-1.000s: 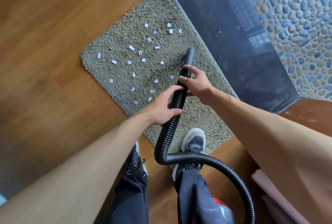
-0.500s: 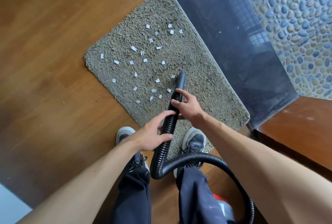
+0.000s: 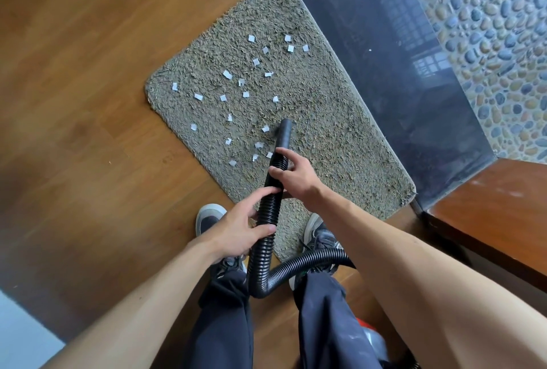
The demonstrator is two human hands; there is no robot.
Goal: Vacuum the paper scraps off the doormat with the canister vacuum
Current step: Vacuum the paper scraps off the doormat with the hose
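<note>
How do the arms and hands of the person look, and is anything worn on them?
Both arms are bare. The left forearm and the right forearm show no sleeve up to the picture's edge. The left hand and the right hand wear no glove, and no ring, watch or bracelet is visible on the fingers or wrists.

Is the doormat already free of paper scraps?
No, many white paper scraps lie scattered on the doormat, mostly left of and beyond the tip of the vacuum hose.
</note>
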